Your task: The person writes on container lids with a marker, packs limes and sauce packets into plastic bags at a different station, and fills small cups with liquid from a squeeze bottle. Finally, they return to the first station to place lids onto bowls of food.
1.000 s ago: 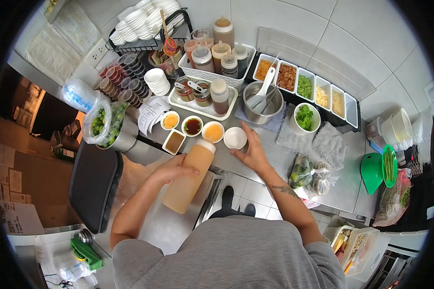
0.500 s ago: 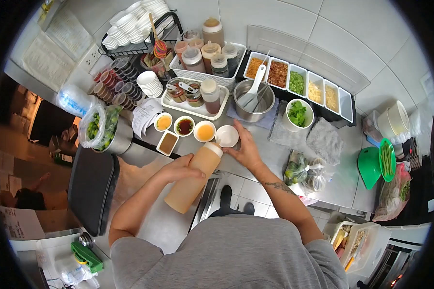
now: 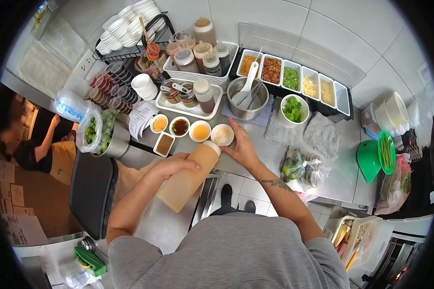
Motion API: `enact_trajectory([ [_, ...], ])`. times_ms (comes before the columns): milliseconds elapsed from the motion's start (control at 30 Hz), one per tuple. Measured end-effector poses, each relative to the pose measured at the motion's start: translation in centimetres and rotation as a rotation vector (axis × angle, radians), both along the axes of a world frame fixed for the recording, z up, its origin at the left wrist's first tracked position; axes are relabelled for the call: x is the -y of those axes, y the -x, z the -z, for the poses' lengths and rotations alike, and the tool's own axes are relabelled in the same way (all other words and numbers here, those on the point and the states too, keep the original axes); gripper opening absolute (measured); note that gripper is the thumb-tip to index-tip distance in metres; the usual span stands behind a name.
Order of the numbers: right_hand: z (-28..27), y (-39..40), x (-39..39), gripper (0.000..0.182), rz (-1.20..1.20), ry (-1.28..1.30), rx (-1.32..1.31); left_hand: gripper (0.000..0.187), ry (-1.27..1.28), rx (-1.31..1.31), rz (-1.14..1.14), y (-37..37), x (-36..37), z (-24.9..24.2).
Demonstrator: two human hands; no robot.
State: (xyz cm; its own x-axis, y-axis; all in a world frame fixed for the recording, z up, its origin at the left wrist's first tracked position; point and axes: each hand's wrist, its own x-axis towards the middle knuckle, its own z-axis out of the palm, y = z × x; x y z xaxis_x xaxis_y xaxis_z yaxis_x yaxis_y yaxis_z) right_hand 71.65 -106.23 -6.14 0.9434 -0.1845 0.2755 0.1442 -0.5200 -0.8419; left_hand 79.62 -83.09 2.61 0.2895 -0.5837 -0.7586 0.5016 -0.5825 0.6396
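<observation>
My left hand (image 3: 177, 166) is wrapped around a large squeeze bottle (image 3: 187, 177) of tan sauce. The bottle is tilted, its nozzle end at the near edge of a small white bowl (image 3: 226, 132) with some pale sauce in it. My right hand (image 3: 241, 149) steadies that bowl from the right, thumb and forefinger curved round its rim. Left of it stand a bowl of orange sauce (image 3: 199, 131), a bowl of dark sauce with green bits (image 3: 180, 126), a smaller bowl of orange sauce (image 3: 158, 124) and a rectangular dish of brown sauce (image 3: 164, 144).
A metal pot (image 3: 258, 107) holds a white-handled utensil. Behind are a basket of squeeze bottles (image 3: 202, 80) and topping tubs (image 3: 290, 77). A cup of green leaves (image 3: 301, 120) and bagged limes (image 3: 294, 166) sit right. Another person (image 3: 41, 151) is at far left.
Pale sauce now shows in the small white bowl, which looked bare before. The bottle stays tilted at it. Another person has come into view at the left.
</observation>
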Motion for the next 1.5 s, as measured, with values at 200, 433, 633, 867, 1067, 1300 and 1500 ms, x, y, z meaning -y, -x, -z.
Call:
enact_trajectory([
  [200,0.0,0.2,-0.1,0.095,0.042,-0.003,0.058,0.066,0.012,-0.004,-0.021,0.2,0.0,0.2],
  [433,0.1,4.6,3.0,0.068,0.481,0.369,0.005,0.067,-0.004,0.043,0.012,0.5,0.3,-1.1],
  [633,2.0,5.2,4.3,0.061,0.668,0.687,-0.117,0.066,-0.01,0.074,0.043,0.5,0.2,-0.6],
  [867,3.1,5.4,4.7,0.06,0.627,0.719,-0.157,0.058,0.07,0.054,0.032,0.8,-0.2,0.2],
  [1067,3.1,5.4,4.8,0.053,0.643,0.702,-0.159,0.057,0.094,0.039,0.027,1.0,-0.5,0.6],
  [1300,3.0,5.5,4.9,0.049,0.632,0.677,-0.168,0.064,0.079,0.083,0.042,1.5,-0.3,0.0],
  [1500,2.6,5.4,4.8,0.047,0.63,0.66,-0.192,0.064,0.086,0.209,0.082,2.2,-0.2,0.2],
])
